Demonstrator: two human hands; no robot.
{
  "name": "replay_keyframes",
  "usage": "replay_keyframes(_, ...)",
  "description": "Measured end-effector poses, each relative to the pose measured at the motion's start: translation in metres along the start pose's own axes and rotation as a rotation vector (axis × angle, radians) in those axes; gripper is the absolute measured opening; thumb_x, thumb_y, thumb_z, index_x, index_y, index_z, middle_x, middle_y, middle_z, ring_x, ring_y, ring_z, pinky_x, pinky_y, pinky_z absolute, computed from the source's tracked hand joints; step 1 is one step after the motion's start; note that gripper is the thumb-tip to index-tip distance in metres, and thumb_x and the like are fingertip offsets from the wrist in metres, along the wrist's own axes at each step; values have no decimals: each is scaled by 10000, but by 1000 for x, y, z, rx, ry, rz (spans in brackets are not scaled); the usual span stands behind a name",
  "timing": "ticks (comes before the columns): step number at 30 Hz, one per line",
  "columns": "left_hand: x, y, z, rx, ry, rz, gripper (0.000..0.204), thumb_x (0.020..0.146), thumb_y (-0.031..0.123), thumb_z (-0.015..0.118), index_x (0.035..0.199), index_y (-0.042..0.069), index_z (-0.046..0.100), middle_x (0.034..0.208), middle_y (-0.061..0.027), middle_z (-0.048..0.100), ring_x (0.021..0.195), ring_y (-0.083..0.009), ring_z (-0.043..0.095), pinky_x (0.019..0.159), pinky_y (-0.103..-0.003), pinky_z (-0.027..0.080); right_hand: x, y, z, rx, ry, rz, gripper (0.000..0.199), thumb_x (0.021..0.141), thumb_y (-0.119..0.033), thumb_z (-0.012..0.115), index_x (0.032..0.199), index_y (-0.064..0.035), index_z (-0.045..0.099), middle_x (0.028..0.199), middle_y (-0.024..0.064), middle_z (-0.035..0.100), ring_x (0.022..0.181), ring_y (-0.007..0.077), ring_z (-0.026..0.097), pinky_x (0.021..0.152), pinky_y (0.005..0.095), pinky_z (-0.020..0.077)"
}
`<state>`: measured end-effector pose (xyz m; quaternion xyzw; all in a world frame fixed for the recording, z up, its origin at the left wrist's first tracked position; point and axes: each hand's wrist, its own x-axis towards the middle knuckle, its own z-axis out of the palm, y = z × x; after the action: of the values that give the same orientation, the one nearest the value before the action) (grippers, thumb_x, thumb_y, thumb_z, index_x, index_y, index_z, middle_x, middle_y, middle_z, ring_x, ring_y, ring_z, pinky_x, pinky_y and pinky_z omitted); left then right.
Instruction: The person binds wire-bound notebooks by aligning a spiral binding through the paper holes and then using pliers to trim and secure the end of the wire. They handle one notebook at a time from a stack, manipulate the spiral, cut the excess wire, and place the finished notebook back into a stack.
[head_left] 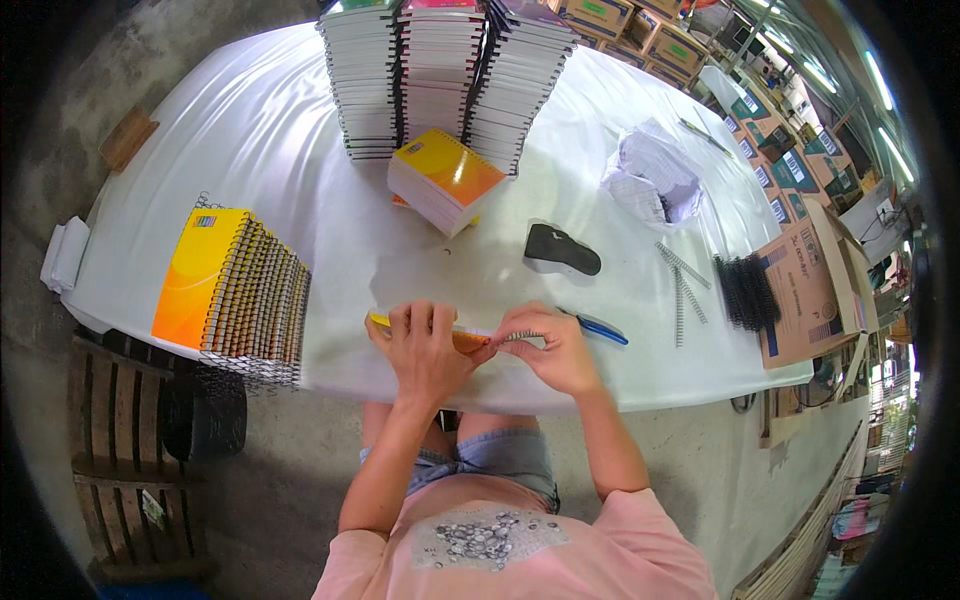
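Note:
My left hand (pixel 425 350) is closed around a yellow-orange notebook (pixel 468 341), held edge-up at the table's near edge. At the notebook's right end, my right hand (pixel 555 352) pinches a thin spiral binding coil (pixel 520 337) between thumb and fingers. How far the coil runs into the notebook is hidden by my fingers. Just right of that hand lies a blue-handled pliers (pixel 600 328). Beyond my hands sits a pile of yellow-orange notebooks (pixel 447 180) with no coil visible. To the left stands a leaning row of spiral-bound yellow notebooks (pixel 225 290).
Tall stacks of spiral-bound books (pixel 435 85) rise at the back. A black, shoe-sole-shaped object (pixel 562 250) lies mid-table. Loose coils (pixel 680 292), a bundle of black coils (pixel 748 290), a cardboard box (pixel 805 285) and a crumpled white bag (pixel 655 170) occupy the right side.

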<state>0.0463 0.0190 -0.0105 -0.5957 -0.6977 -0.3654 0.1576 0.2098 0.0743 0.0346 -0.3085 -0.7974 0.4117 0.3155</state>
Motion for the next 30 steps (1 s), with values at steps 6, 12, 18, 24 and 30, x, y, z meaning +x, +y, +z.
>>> replay_keyframes(6,1,-1,0,-2,81,42,602,523,642,725,775,142,504,836,-22,464,872,-249,450,813,-535,282,5,7,-4,144,127,31,209,703,77,660,884,-27,665,900,72,603,830,186,588,750,286,479)
replay_keyframes(12,-2,-3,2,3,74,56,574,604,667,651,766,137,500,822,-18,452,852,-239,451,807,-526,273,5,11,-1,259,1,116,203,714,75,657,896,-14,661,927,71,598,843,161,584,736,280,480)
replay_keyframes(18,2,-4,-5,53,1,80,551,485,561,750,784,158,523,858,-15,463,881,-240,447,769,-489,290,7,17,-9,219,-73,-29,190,762,42,641,934,-34,670,880,51,617,795,131,584,696,242,471)
replay_keyframes(24,1,-3,-9,4,-94,70,467,543,487,752,815,172,538,876,3,471,894,-222,447,775,-468,286,17,-15,-27,156,-327,396,283,876,-107,575,1155,-63,594,824,70,635,663,128,545,645,264,461)
replay_keyframes(30,4,-2,-15,-68,-115,54,430,610,473,739,830,156,548,879,-17,474,915,-236,440,792,-479,280,3,-4,-19,75,-133,149,299,870,-162,598,1149,-56,579,780,65,635,642,124,524,582,271,431)
